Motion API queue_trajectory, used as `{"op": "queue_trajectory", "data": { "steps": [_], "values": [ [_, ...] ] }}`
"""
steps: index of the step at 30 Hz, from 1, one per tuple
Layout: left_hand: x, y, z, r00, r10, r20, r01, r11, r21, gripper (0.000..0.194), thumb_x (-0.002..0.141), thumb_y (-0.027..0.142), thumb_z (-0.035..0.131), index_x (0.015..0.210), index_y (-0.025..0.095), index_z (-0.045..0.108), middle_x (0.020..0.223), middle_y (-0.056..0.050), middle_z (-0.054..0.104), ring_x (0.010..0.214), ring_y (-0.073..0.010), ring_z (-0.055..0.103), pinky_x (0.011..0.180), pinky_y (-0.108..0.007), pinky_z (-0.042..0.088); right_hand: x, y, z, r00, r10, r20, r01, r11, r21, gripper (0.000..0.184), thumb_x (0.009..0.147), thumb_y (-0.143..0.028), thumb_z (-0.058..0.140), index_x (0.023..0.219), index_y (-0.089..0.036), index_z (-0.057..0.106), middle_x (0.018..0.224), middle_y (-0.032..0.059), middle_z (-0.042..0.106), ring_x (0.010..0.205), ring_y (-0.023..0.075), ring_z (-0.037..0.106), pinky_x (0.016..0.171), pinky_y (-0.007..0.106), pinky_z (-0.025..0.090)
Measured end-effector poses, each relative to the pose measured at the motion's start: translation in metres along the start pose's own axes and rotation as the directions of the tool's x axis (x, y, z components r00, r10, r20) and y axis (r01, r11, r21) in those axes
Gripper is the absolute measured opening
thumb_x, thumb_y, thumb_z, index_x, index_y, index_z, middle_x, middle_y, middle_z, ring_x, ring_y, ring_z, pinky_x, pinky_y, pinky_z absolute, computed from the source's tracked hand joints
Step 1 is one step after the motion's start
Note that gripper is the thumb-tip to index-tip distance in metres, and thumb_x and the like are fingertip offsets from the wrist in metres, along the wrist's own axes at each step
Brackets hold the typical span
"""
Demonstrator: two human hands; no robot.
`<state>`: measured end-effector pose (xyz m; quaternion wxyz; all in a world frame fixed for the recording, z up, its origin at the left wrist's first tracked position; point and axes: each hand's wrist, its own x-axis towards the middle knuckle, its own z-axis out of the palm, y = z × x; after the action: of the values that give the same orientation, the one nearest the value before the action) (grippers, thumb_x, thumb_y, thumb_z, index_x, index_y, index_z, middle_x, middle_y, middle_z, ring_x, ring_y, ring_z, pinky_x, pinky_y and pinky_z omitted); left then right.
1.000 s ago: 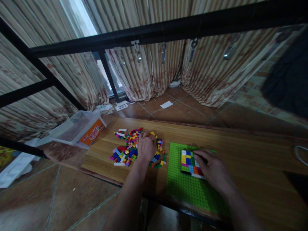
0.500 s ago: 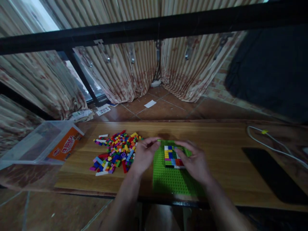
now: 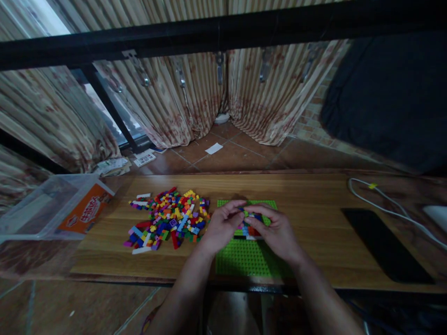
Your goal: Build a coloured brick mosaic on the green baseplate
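My left hand (image 3: 223, 225) is over the left side of a green studded baseplate (image 3: 240, 260), thumb and fingers pinched together. A small light-coloured toy brick (image 3: 246, 214) shows at its fingertips, mostly hidden. From the right, my right hand (image 3: 279, 230) meets it with curled fingers and thumb, nearly touching the left fingertips. What the right fingers grip is hidden. Beneath both hands, a block of joined colourful bricks (image 3: 250, 232) sits on the baseplate, with blue, red and white parts visible. Its upper part is covered by the fingers.
A loose pile of mixed bricks (image 3: 174, 216) lies on the wooden table (image 3: 314, 195) to the left. Beyond it stands a clear plastic bin (image 3: 38, 204) with an orange label. A black flat slab (image 3: 384, 244) and a white cable (image 3: 387, 202) are at the right.
My left hand has moved right and slightly down, from the baseplate's upper left corner to the brick block. Both hands' fingertips have come together. The view has shifted slightly.
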<state>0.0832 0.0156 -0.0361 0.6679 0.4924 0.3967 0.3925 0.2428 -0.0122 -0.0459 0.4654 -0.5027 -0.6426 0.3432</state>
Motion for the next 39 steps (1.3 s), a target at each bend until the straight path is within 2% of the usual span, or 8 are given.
{"op": "queue_trajectory", "data": {
  "steps": [4, 10, 15, 18, 25, 30, 33, 39],
  "values": [
    [0.001, -0.001, 0.000, 1.000, 0.021, 0.009, -0.022, 0.997, 0.070, 0.038, 0.080, 0.024, 0.061, 0.117, 0.015, 0.061, 0.072, 0.000, 0.063, 0.062, -0.0099, 0.054, 0.060, -0.022, 0.044, 0.001, 0.003, -0.004, 1.000, 0.002, -0.012, -0.002, 0.999, -0.036, 0.020, 0.085, -0.037, 0.062, 0.100, -0.026, 0.070, 0.102, 0.0034, 0.070, 0.097, 0.0202, 0.063, 0.088, 0.036, 0.048],
    [0.008, -0.011, -0.013, 0.979, 0.112, -0.167, -0.061, 0.956, 0.287, 0.031, 0.085, 0.022, 0.051, 0.112, 0.014, 0.062, 0.080, -0.003, 0.069, 0.064, -0.0119, 0.059, 0.060, -0.023, 0.046, 0.006, 0.016, -0.012, 0.993, 0.056, -0.102, -0.082, 0.959, -0.270, 0.019, 0.086, -0.036, 0.058, 0.095, -0.024, 0.069, 0.099, 0.0042, 0.070, 0.095, 0.0217, 0.063, 0.087, 0.038, 0.047],
    [0.009, -0.016, -0.018, 0.943, 0.225, -0.244, -0.069, 0.851, 0.521, 0.028, 0.085, 0.019, 0.052, 0.109, 0.017, 0.065, 0.095, -0.006, 0.072, 0.087, -0.0172, 0.066, 0.081, -0.030, 0.050, 0.008, 0.021, -0.009, 0.999, 0.019, -0.036, -0.032, 0.910, -0.414, 0.016, 0.087, -0.029, 0.055, 0.095, -0.024, 0.068, 0.096, 0.0044, 0.068, 0.097, 0.0231, 0.060, 0.088, 0.039, 0.046],
    [0.008, -0.013, -0.016, 0.928, 0.266, -0.261, -0.043, 0.773, 0.633, 0.027, 0.085, 0.019, 0.053, 0.108, 0.018, 0.066, 0.100, -0.006, 0.072, 0.091, -0.0183, 0.066, 0.086, -0.032, 0.050, 0.010, 0.021, -0.005, 1.000, -0.011, -0.028, -0.003, 0.901, -0.435, 0.016, 0.086, -0.027, 0.056, 0.095, -0.025, 0.069, 0.096, 0.0048, 0.067, 0.097, 0.0233, 0.059, 0.089, 0.040, 0.045],
    [0.006, -0.009, -0.015, 0.933, 0.257, -0.252, -0.016, 0.728, 0.685, 0.027, 0.083, 0.017, 0.054, 0.107, 0.018, 0.067, 0.103, -0.006, 0.071, 0.093, -0.0183, 0.066, 0.087, -0.031, 0.051, 0.013, 0.023, 0.001, 1.000, -0.013, -0.025, 0.001, 0.914, -0.405, 0.016, 0.086, -0.028, 0.058, 0.096, -0.025, 0.071, 0.096, 0.0048, 0.067, 0.096, 0.0232, 0.059, 0.088, 0.041, 0.046],
    [0.003, -0.008, -0.012, 0.957, 0.189, -0.222, 0.015, 0.729, 0.684, 0.027, 0.084, 0.018, 0.054, 0.108, 0.016, 0.067, 0.099, -0.007, 0.072, 0.081, -0.0182, 0.067, 0.079, -0.031, 0.053, 0.014, 0.024, 0.003, 0.999, 0.028, -0.036, -0.038, 0.941, -0.335, 0.016, 0.084, -0.029, 0.061, 0.095, -0.025, 0.072, 0.094, 0.0040, 0.068, 0.095, 0.0221, 0.060, 0.088, 0.039, 0.045],
    [0.001, -0.008, -0.010, 0.965, 0.186, -0.183, -0.007, 0.720, 0.694, 0.031, 0.085, 0.018, 0.051, 0.113, 0.017, 0.066, 0.097, -0.006, 0.072, 0.081, -0.0181, 0.067, 0.079, -0.031, 0.053, 0.015, 0.025, 0.003, 0.995, 0.085, -0.061, -0.098, 0.962, -0.256, 0.016, 0.081, -0.030, 0.063, 0.093, -0.024, 0.072, 0.095, 0.0036, 0.069, 0.093, 0.0209, 0.062, 0.087, 0.037, 0.046],
    [0.000, -0.009, -0.007, 0.964, 0.231, -0.130, -0.066, 0.687, 0.724, 0.033, 0.087, 0.016, 0.047, 0.113, 0.021, 0.067, 0.111, -0.006, 0.070, 0.098, -0.0188, 0.066, 0.090, -0.031, 0.051, 0.017, 0.030, 0.002, 0.968, 0.244, -0.052, -0.248, 0.964, -0.094, 0.020, 0.074, -0.034, 0.069, 0.089, -0.022, 0.073, 0.092, 0.0033, 0.072, 0.085, 0.0204, 0.065, 0.081, 0.036, 0.049]
  ]
}}
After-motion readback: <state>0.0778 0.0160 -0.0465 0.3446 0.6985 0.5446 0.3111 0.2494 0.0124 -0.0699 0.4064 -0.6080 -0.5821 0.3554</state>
